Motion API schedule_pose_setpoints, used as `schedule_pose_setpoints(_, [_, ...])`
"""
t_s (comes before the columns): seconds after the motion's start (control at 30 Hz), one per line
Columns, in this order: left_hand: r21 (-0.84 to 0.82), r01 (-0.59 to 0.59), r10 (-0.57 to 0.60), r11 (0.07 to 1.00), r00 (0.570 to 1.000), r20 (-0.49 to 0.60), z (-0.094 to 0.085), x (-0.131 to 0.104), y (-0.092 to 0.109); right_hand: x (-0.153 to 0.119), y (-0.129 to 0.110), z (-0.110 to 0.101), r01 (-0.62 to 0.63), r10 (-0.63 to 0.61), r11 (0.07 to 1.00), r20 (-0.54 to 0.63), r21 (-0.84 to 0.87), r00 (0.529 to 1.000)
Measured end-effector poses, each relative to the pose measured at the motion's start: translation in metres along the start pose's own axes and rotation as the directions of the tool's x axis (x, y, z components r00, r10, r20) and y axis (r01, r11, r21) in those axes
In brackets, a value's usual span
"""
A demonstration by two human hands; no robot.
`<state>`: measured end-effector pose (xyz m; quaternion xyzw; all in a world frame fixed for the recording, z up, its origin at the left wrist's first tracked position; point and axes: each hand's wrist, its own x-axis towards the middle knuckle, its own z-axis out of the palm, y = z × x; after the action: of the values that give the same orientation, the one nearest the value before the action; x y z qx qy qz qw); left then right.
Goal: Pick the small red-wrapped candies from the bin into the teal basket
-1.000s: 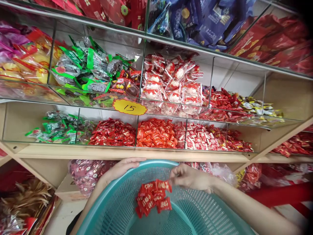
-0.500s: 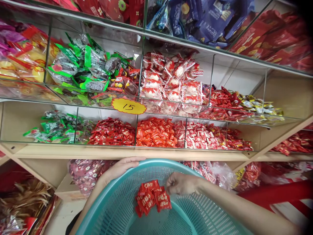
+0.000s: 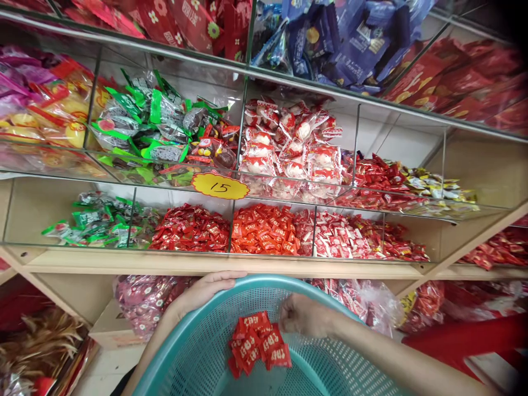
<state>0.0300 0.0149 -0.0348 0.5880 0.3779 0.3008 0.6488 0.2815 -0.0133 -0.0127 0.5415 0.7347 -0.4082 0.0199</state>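
In the head view, the basket (image 3: 193, 346) is cut off below, red sachets (image 3: 259, 342) inside. The blurred right hand (image 3: 303, 316) curls beside them, contents unclear; a second ago its fingers met one. The left hand (image 3: 214, 287) lies along the basket's edge, grip hidden.

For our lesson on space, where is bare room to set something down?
The basket's bottom, right of the red packets and below the right hand. The floor in front of the cardboard box. Crowded: the lower shelf, its middle heaped with sweets.
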Motion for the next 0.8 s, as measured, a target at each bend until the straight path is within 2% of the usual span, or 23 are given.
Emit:
schedule_pose_setpoints(0.07, [0.002,-0.005,0.005,1.0,1.0,0.005,0.0,0.0,0.0,-0.005,-0.013,-0.021,0.028,-0.028,0.999,-0.005,0.029,1.0])
schedule_pose_setpoints(0.13, [-0.003,-0.015,0.015,1.0,1.0,0.017,-0.001,0.001,-0.001,-0.007,-0.028,-0.048,0.107,-0.104,0.987,-0.028,0.121,0.994])
schedule_pose_setpoints(0.2, [-0.022,-0.018,0.018,1.0,0.999,0.03,0.0,0.002,-0.001,-0.001,-0.041,-0.074,0.217,-0.193,0.966,-0.169,0.143,0.967])
schedule_pose_setpoints(0.27, [-0.042,-0.011,0.012,0.999,0.999,0.036,0.0,0.002,-0.001,0.013,-0.049,-0.094,0.252,-0.191,0.962,-0.398,0.107,0.897])
schedule_pose_setpoints(0.33, [-0.043,-0.009,0.01,0.999,0.999,0.034,0.0,0.002,-0.001,0.033,-0.052,-0.107,0.209,-0.135,0.976,-0.59,0.058,0.796])
schedule_pose_setpoints(0.4, [-0.033,-0.014,0.015,0.999,0.999,0.03,0.0,0.002,-0.001,0.054,-0.052,-0.112,0.143,-0.073,0.989,-0.682,0.046,0.727])
schedule_pose_setpoints(0.47, [-0.024,-0.018,0.019,1.0,1.0,0.022,-0.001,0.001,-0.002,0.072,-0.051,-0.112,0.095,-0.024,0.994,-0.708,0.06,0.706])
schedule_pose_setpoints(0.6, [-0.016,-0.023,0.023,1.0,1.0,0.007,-0.002,0.001,-0.001,0.093,-0.052,-0.108,0.021,0.056,0.995,-0.71,0.099,0.702])
schedule_pose_setpoints(0.8, [-0.036,-0.023,0.024,0.999,1.0,0.02,-0.001,0.001,0.001,0.101,-0.059,-0.101,-0.033,0.152,0.983,-0.688,0.183,0.71])
